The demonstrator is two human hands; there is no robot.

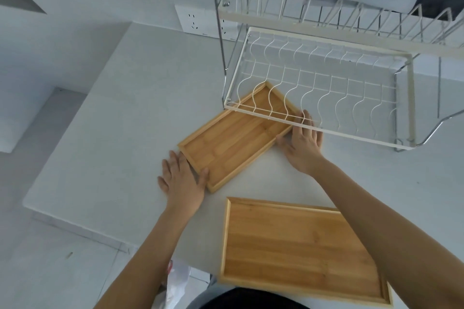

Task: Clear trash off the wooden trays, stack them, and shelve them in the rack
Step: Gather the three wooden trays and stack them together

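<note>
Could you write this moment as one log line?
left hand: on small tray end | right hand: opposite side | far corner under rack | big tray: untouched

Rack [319, 83]: stands at the far right of the tabletop [125, 113].
Small tray [233, 138]: on the tabletop, angled, its far end under the rack's front left corner.
My left hand [182, 178]: at that tray's near corner.
My right hand [302, 144]: at its right side, by the rack's front rail.
Large tray [296, 246]: nearer me than the rack.
</note>
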